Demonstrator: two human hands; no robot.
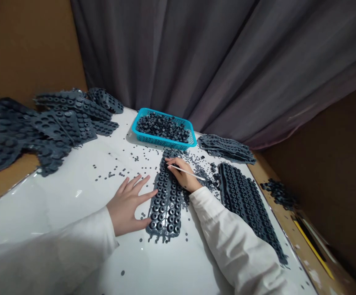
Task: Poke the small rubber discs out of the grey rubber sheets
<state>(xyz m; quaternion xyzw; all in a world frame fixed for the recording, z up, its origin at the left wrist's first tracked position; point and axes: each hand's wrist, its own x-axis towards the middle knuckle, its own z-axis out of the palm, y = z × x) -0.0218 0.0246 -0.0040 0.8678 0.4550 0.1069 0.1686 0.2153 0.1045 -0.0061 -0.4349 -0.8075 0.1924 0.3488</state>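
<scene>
A dark grey rubber sheet (166,205) with rows of ringed knobs lies lengthwise on the white table. My left hand (131,203) is spread beside it, thumb and forefinger touching its left edge. Over the far part of the sheet, my right hand (182,174) is closed around a thin white stick (185,171), whose tip is at the knobs; the exact contact is hidden by the fingers. Small dark discs (199,166) are scattered around the sheet, thickest on its right.
A blue basket (165,141) of small dark parts stands behind the sheet. Rubber sheets pile up at the left (64,123) and right (248,200). At the right edge are loose dark pieces (279,194) and a yellow tool (313,248). A grey curtain (196,57) hangs behind.
</scene>
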